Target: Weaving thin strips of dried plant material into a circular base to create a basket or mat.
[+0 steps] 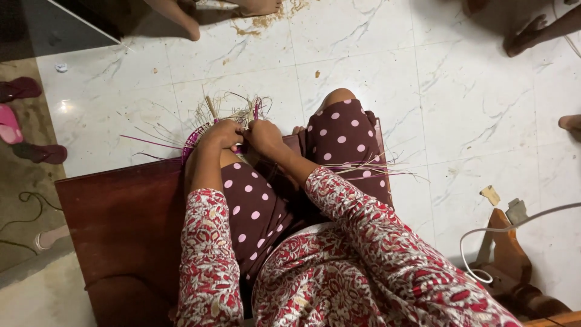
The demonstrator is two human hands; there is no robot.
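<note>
Half-woven, purple-rimmed straw basket (209, 130), strands loose.

Seen from above, a seated person's left hand (222, 133) and right hand (263, 135) meet side by side on a small woven piece (200, 136), held just past the knees at the front edge of a wooden seat (121, 212). Loose straw strands (233, 109) fan out beyond it over the tiled floor (375, 72). More strands (369, 169) lie across the right thigh. Sandals (24, 121) sit at the floor's far left edge; a cable (502, 233) loops, apparently over a chair, at lower right
</note>
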